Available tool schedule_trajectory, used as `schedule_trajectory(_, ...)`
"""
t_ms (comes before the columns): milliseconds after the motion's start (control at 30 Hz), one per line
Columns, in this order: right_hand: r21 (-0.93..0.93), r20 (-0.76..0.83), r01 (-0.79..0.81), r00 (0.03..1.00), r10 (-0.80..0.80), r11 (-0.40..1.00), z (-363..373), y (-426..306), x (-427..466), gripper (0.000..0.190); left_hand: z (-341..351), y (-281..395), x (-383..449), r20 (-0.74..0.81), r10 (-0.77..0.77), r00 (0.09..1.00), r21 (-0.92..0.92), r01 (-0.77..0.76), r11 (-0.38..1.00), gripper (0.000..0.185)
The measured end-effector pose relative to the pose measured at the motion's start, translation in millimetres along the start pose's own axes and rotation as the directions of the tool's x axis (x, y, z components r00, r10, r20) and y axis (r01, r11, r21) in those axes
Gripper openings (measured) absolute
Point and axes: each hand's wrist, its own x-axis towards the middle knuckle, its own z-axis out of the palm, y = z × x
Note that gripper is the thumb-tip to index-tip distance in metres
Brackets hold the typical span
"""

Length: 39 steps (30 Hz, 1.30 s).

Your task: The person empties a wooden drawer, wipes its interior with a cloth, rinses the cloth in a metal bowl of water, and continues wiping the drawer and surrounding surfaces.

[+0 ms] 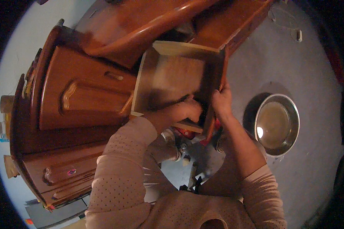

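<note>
A wooden drawer (177, 74) lies open before me, its pale bottom board bare in the part I can see. Inside it, close to the near corner, is my left hand (190, 110) with its fingers curled down. Whether it holds anything is hidden by the back of the hand and the shadow. My right hand (222, 98) grips the drawer's reddish-brown front panel (224, 65) from the outer side.
To the right, a round metal basin (295, 126) of cloudy liquid stands on the grey floor (255, 71). Glossy wooden cabinets (86, 94) line the left and far side. A red object (186, 133) shows under the drawer. A white object with a cord (299, 35) lies at upper right.
</note>
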Motion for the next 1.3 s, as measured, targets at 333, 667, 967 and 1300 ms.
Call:
schedule_trajectory(333, -0.005, -0.027, 0.026, 0.999, -0.026, 1.0, 6, -7, 5, 0.053, 105, -144, -52, -0.047, -0.371, 0.928, 0.177, 0.373, 0.911, 0.022)
schedule_trajectory(667, 0.132, -0.052, -0.036, 0.998, 0.043, 0.991, -5, -28, 1, 0.062, 26, -18, -14, -0.263, 0.09, 0.961, -0.455, -0.206, 0.867, 0.027)
schedule_trajectory(967, 0.131, 0.029, 0.008, 1.0, -0.012, 0.991, 8, -12, 8, 0.063, 67, -35, 24, -0.113, 0.132, 0.985, -0.191, -0.151, 0.97, 0.029)
schedule_trajectory(1300, 0.088, -0.003, 0.03, 1.0, -0.029, 0.996, 4, -4, 11, 0.06, 82, -101, -41, 0.022, -0.368, 0.93, 0.075, 0.366, 0.928, 0.036)
